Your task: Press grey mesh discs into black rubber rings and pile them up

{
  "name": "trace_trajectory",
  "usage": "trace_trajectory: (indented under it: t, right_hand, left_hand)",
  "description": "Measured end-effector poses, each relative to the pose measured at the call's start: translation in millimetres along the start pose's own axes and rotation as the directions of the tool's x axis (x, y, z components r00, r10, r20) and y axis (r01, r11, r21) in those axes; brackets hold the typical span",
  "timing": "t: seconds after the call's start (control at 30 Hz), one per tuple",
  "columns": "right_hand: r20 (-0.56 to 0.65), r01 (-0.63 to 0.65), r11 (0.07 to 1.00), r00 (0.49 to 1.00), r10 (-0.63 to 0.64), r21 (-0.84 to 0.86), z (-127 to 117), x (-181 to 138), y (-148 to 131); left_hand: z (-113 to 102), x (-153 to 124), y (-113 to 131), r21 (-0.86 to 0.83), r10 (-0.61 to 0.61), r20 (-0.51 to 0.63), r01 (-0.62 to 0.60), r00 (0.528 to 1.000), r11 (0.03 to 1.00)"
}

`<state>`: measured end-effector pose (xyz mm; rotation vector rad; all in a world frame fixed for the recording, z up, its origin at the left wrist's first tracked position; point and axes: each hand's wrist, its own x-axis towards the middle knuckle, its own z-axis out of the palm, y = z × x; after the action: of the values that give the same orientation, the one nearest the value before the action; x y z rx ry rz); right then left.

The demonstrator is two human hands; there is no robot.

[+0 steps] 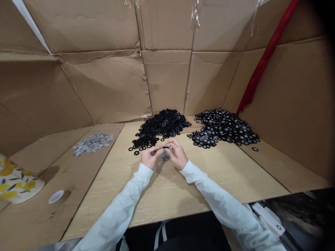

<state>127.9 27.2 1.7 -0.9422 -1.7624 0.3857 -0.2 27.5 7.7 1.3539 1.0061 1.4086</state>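
Observation:
Between my two hands is one small black ring (165, 147), held just above the table. The fingers of my left hand (150, 157) pinch its left side. On the other side my right hand (179, 157) grips it with bent fingers. Beneath the ring lie a few translucent discs (164, 156), partly hidden by my fingers. Behind my hands rises a heap of black rings (167, 123), with loose ones spilling to the left. To the right spreads a pile of black rings with pale discs in their centres (225, 127).
Flat translucent discs (93, 143) form a small pile at left. A lemon-patterned container (19, 181) and a white roll (56, 197) stand nearer on that side. Cardboard walls (167, 76) enclose the wooden tabletop (209, 181). A red strip (267, 59) hangs at right.

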Motion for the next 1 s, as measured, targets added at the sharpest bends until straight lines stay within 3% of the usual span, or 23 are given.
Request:
trace_trajectory:
  t: [0.27, 0.4, 0.57, 0.63, 0.73, 0.8, 1.0]
  right_hand:
    - [-0.081, -0.057, 0.997, 0.995, 0.053, -0.047, 5, 0, 5]
    - [-0.035, -0.077, 0.995, 0.996, 0.079, 0.06, 5, 0, 7]
    - [-0.045, -0.157, 0.981, 0.986, 0.163, 0.114, 6, 0, 8]
    - [-0.042, -0.165, 0.98, 0.984, 0.171, 0.113, 7, 0, 8]
    - [-0.037, -0.173, 0.981, 0.984, 0.177, 0.084, 8, -1, 7]
    - [-0.043, -0.179, 0.982, 0.982, 0.181, 0.054, 8, -2, 6]
    - [-0.044, -0.163, 0.981, 0.986, 0.159, -0.108, 8, -4, 2]
  left_hand:
    - [3, -2, -6, -0.014, 0.012, -0.058, -0.013, 0.998, 1.0]
    - [3, 2, -16, -0.187, -0.121, -0.007, 0.117, 0.993, 0.975]
    - [7, 3, -18, -0.427, -0.274, 0.013, 0.253, 0.962, 0.868]
    - [9, 1, -15, -0.507, -0.351, 0.079, 0.341, 0.933, 0.791]
    - [11, -3, -11, -0.559, -0.465, 0.28, 0.537, 0.84, 0.633]
    - [11, -5, -10, -0.569, -0.48, 0.376, 0.606, 0.793, 0.556]
    - [8, -6, -13, -0.602, -0.463, 0.413, 0.616, 0.784, 0.507]
